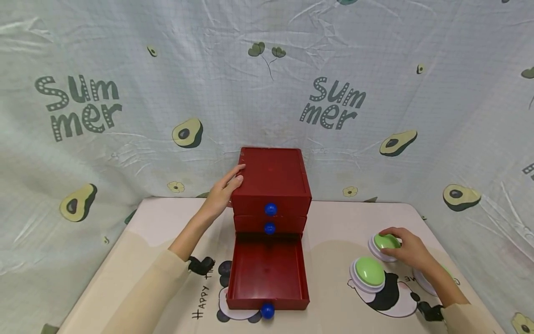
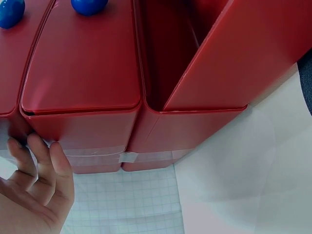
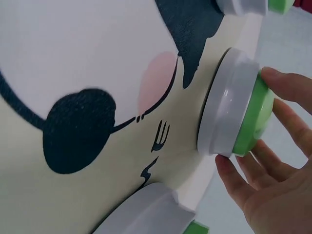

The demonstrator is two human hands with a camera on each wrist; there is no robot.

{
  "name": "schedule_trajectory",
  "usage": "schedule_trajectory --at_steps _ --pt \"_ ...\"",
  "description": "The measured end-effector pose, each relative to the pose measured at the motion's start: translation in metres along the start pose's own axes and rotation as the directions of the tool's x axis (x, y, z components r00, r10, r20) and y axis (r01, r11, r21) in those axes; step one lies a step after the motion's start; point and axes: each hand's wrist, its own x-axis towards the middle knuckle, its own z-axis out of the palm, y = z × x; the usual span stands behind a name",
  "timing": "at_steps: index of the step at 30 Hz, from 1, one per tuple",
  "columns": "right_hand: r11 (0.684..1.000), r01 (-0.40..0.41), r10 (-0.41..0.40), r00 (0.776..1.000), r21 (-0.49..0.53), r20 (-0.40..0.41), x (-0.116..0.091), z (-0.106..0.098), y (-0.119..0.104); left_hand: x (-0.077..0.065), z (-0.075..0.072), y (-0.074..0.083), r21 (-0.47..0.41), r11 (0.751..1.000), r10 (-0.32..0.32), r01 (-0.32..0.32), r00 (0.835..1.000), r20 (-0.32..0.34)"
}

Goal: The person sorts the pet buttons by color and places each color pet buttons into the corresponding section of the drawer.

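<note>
A red three-drawer cabinet (image 1: 273, 171) with round blue knobs (image 1: 270, 209) stands upright at the back of the table. Its bottom drawer (image 1: 267, 273) is pulled far out, showing a bare red floor; the upper two are closed. My left hand (image 1: 217, 197) rests against the cabinet's left side, fingertips at the top edge. In the left wrist view, its loosely bent fingers touch the side wall. On the right, my right hand (image 1: 410, 248) grips the farthest green-domed push button (image 3: 229, 102), thumb and fingers spread round its dome and white base.
Another green push button (image 1: 369, 272) sits just nearer, on the printed panda. A third button (image 1: 424, 281) is partly covered by my right forearm. A patterned sheet (image 1: 271, 102) hangs behind and beside the table (image 1: 179, 297).
</note>
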Motion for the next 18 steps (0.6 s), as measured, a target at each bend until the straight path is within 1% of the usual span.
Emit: schedule_trajectory --at_steps 9,18 --pt "1.000 0.008 -0.008 1.000 -0.011 0.015 0.0013 0.0009 0.0026 0.0006 0.0000 -0.0052 -0.004 1.000 0.003 -0.003 1.000 0.002" --pt "1.000 0.000 0.001 1.000 -0.028 0.015 0.0021 0.0011 0.0004 0.0007 0.0009 -0.0025 0.001 1.000 0.004 -0.004 1.000 -0.005"
